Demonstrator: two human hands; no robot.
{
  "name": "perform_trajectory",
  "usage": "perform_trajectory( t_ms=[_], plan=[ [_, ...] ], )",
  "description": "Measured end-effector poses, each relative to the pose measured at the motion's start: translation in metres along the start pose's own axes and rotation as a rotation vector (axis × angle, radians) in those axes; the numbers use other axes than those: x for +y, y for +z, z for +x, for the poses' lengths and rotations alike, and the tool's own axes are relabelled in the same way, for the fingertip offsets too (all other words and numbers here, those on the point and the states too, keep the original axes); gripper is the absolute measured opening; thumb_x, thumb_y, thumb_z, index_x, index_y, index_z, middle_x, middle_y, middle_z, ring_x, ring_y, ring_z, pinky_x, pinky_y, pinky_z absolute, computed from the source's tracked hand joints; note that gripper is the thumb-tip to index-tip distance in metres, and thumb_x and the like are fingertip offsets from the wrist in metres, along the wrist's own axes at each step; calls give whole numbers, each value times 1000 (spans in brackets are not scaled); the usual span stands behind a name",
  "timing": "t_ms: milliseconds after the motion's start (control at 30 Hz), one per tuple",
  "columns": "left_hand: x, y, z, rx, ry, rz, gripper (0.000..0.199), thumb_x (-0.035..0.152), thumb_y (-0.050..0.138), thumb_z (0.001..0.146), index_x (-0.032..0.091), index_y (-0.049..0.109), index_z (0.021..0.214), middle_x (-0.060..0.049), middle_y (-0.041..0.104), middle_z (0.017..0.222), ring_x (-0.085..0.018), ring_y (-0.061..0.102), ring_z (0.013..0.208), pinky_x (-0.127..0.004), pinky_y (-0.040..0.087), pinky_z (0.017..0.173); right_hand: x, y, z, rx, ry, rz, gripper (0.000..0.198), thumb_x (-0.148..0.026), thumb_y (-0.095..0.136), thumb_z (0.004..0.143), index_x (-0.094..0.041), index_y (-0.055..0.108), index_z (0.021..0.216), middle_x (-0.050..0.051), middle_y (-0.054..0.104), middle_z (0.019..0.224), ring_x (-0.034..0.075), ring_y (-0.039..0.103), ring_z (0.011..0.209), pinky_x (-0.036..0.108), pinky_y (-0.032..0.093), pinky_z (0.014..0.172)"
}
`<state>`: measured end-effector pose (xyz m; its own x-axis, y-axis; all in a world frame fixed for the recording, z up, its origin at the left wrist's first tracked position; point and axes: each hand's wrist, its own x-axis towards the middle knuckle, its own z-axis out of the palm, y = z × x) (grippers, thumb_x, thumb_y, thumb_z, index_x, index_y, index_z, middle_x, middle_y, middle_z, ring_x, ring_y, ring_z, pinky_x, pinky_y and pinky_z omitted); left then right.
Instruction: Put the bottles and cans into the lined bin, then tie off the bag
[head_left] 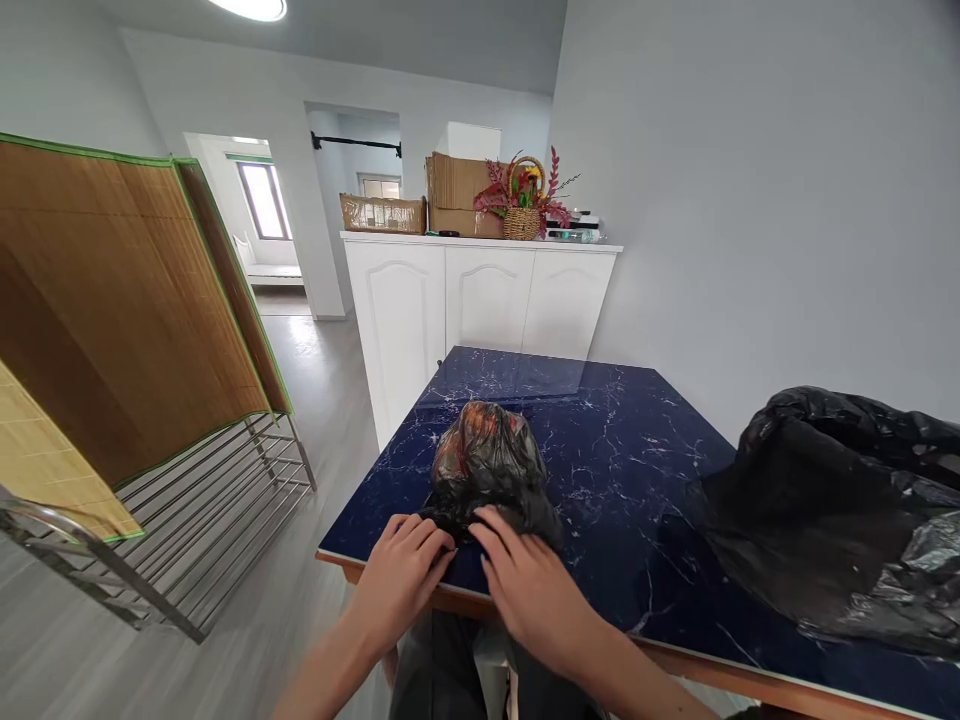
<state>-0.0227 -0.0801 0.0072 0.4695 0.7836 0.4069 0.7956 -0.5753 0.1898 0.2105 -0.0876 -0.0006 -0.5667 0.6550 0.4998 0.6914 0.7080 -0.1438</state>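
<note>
A thin black plastic bag (491, 455) lies on the dark blue marbled table (600, 450), close to its front edge. Reddish and orange contents show through the stretched film, but I cannot make out what they are. At the bag's gathered near side, my left hand (405, 565) pinches the plastic between bent fingers and thumb. Just to its right, my right hand (525, 575) grips the same near side, its fingers curved over the film and its thumb low. The fingertips are partly lost in the dark folds.
A larger black plastic bag (832, 510) slumps on the table's right side by the wall. Behind the table stands a white cabinet (487, 300) bearing cardboard boxes (454, 195) and a flower basket (521, 223). On the left, a metal rack (225, 520) carries a bamboo mat (127, 310).
</note>
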Motion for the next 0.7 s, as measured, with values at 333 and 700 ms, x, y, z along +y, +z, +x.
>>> perform_trajectory(
  t_ms=[333,700],
  plan=[
    [-7,8,-2,-66,-163,46,35,42,39,112,28,66,130,-8,82,107,-31,77,92,-42,50,84,53,-11,8,101,139,-195,45,-15,44,105,-24,54,148,16,56,157,39,58,135,62,51,106],
    [20,-5,10,37,-3,81,28,34,42,112,23,64,127,-11,73,123,-29,68,110,-43,52,93,51,-20,4,73,8,-214,15,-18,57,102,-20,72,102,18,58,152,43,50,142,68,47,114]
  ],
)
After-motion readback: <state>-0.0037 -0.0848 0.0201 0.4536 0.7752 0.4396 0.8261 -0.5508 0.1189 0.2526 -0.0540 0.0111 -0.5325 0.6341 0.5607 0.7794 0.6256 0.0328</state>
